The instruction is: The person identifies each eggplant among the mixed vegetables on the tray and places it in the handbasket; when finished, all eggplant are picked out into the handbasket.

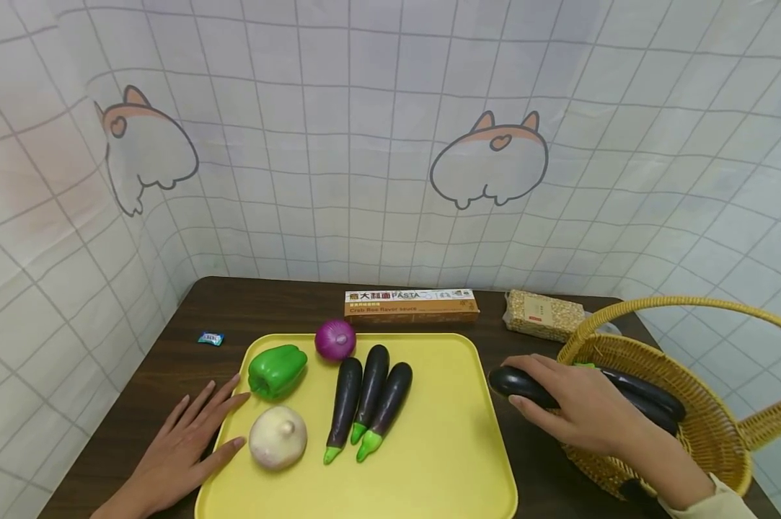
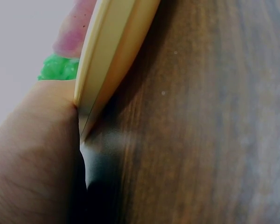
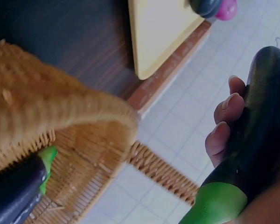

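My right hand point(image 1: 585, 407) grips a dark eggplant point(image 1: 518, 384) between the yellow tray and the wicker basket; in the right wrist view its fingers point(image 3: 230, 108) curl round the eggplant point(image 3: 266, 98), green cap towards the wrist. More eggplants point(image 1: 650, 393) lie in the basket point(image 1: 598, 468). On the left, my left hand point(image 1: 179, 447) rests with fairly straight, spread fingers at the rim of the tray point(image 1: 445, 461). Beside it on the tray are a green bell pepper point(image 1: 277, 371) and a pale round bulb point(image 1: 278, 437). Several eggplants point(image 1: 371, 396) lie side by side mid-tray, below a purple onion point(image 1: 335, 340).
Behind the tray lies a pasta box point(image 1: 411, 306) on the dark wooden table point(image 1: 260, 306). A vacuum pack of grains point(image 1: 544, 315) sits at the back right near the basket's tall handle point(image 1: 682, 303). A small blue wrapper point(image 1: 211, 338) lies at the left. Patterned curtains surround the table.
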`<move>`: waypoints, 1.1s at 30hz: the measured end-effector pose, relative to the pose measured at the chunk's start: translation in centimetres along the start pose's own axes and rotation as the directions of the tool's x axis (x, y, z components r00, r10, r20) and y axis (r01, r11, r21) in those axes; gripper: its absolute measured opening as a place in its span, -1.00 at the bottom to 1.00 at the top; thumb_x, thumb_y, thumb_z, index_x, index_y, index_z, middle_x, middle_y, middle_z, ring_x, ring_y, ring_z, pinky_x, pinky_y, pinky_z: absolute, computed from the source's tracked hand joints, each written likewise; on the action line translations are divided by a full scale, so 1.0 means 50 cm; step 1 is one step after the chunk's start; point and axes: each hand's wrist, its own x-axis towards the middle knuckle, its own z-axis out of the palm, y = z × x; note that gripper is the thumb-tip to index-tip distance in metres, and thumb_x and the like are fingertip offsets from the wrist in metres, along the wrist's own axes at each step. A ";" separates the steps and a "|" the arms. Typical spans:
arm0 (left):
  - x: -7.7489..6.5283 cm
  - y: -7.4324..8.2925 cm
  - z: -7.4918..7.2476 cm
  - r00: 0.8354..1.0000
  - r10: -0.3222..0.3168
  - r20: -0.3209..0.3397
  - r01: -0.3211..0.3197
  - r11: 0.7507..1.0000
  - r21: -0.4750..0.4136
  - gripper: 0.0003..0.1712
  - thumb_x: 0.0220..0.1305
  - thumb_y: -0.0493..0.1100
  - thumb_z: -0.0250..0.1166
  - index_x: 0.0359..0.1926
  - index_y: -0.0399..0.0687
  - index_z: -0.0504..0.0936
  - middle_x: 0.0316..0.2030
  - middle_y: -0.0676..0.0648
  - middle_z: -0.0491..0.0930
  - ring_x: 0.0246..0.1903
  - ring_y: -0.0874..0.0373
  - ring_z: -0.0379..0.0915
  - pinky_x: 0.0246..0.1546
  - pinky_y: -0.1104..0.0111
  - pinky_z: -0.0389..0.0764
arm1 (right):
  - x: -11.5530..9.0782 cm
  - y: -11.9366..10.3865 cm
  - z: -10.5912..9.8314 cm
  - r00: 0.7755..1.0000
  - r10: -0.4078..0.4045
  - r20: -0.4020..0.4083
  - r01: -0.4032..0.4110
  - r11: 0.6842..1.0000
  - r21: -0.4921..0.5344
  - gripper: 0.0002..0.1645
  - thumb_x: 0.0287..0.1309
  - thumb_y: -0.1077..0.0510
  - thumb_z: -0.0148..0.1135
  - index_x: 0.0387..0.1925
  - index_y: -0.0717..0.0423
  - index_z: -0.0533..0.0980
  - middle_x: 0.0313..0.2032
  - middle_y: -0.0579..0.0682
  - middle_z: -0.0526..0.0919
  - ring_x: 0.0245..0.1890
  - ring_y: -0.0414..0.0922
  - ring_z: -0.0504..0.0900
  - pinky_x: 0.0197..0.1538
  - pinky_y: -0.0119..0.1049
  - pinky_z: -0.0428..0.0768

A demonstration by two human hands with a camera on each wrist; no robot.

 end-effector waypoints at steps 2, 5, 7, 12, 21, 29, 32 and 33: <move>-0.001 -0.001 0.000 1.000 -0.003 0.004 0.003 1.000 -0.001 -0.23 0.52 0.19 0.27 0.63 0.26 0.28 0.66 0.03 0.03 0.59 -0.24 -0.06 0.57 -0.05 -0.34 | -0.007 0.008 -0.004 1.000 0.012 -0.011 -0.012 1.000 -0.006 -0.45 0.42 -0.11 0.38 0.34 -0.15 0.51 -0.08 -0.17 0.71 -0.52 -0.48 0.45 -0.48 -0.38 0.49; -0.002 -0.001 0.001 1.000 -0.008 0.008 0.008 1.000 -0.001 -0.23 0.52 0.20 0.27 0.63 0.27 0.27 0.66 0.04 0.02 0.59 -0.24 -0.06 0.57 -0.04 -0.35 | -0.018 0.019 -0.013 0.999 0.036 -0.016 -0.036 0.999 -0.028 -0.46 0.41 -0.11 0.39 0.34 -0.16 0.52 -0.10 -0.19 0.71 -0.48 -0.47 0.47 -0.46 -0.36 0.50; -0.003 -0.001 0.001 1.000 -0.011 0.006 0.011 1.000 0.000 -0.23 0.52 0.20 0.27 0.63 0.28 0.28 0.66 0.04 0.03 0.59 -0.23 -0.06 0.57 -0.03 -0.36 | -0.025 0.027 -0.021 0.999 0.047 -0.016 -0.048 0.997 -0.054 -0.47 0.41 -0.12 0.38 0.33 -0.17 0.52 -0.12 -0.20 0.71 -0.47 -0.46 0.47 -0.46 -0.35 0.50; -0.001 -0.001 0.000 1.000 -0.005 0.001 0.005 1.000 0.001 -0.23 0.52 0.19 0.28 0.63 0.27 0.28 0.66 0.04 0.03 0.59 -0.23 -0.06 0.57 -0.02 -0.35 | -0.043 0.047 -0.039 0.998 0.047 -0.042 -0.051 0.994 -0.100 -0.50 0.37 -0.10 0.42 0.27 -0.18 0.54 -0.15 -0.23 0.72 -0.47 -0.45 0.45 -0.47 -0.34 0.47; 0.000 0.001 -0.001 1.000 -0.004 -0.004 0.004 1.000 0.007 -0.24 0.52 0.19 0.28 0.62 0.26 0.29 0.65 0.02 0.06 0.58 -0.24 -0.04 0.57 -0.04 -0.34 | -0.074 0.097 -0.055 0.993 0.108 -0.043 -0.113 0.986 -0.121 -0.59 0.38 -0.13 0.42 0.19 -0.26 0.57 -0.27 -0.34 0.65 -0.52 -0.42 0.39 -0.52 -0.33 0.38; -0.001 0.000 0.000 1.000 -0.006 0.002 0.006 1.000 0.001 -0.24 0.52 0.19 0.27 0.63 0.26 0.29 0.66 0.03 0.04 0.59 -0.23 -0.06 0.57 -0.04 -0.35 | -0.091 0.138 -0.054 0.991 0.123 -0.048 -0.129 0.984 -0.125 -0.73 0.45 -0.06 0.36 0.10 -0.25 0.55 -0.39 -0.40 0.54 -0.58 -0.43 0.34 -0.54 -0.35 0.34; -0.001 0.000 0.000 1.000 -0.005 0.002 0.005 1.000 0.000 -0.24 0.52 0.19 0.27 0.63 0.25 0.29 0.66 0.04 0.03 0.59 -0.23 -0.06 0.57 -0.04 -0.35 | -0.096 0.152 -0.055 0.990 0.131 -0.046 -0.136 0.981 -0.137 -0.76 0.45 -0.04 0.35 0.06 -0.21 0.53 -0.46 -0.40 0.46 -0.59 -0.41 0.31 -0.55 -0.34 0.31; -0.001 0.000 0.000 1.000 -0.005 0.002 0.005 1.000 0.001 -0.24 0.52 0.19 0.27 0.63 0.25 0.29 0.66 0.04 0.03 0.59 -0.23 -0.06 0.57 -0.04 -0.35 | -0.097 0.157 -0.056 0.990 0.136 -0.042 -0.141 0.980 -0.141 -0.77 0.46 -0.04 0.34 0.05 -0.18 0.53 -0.47 -0.38 0.43 -0.59 -0.40 0.31 -0.54 -0.33 0.30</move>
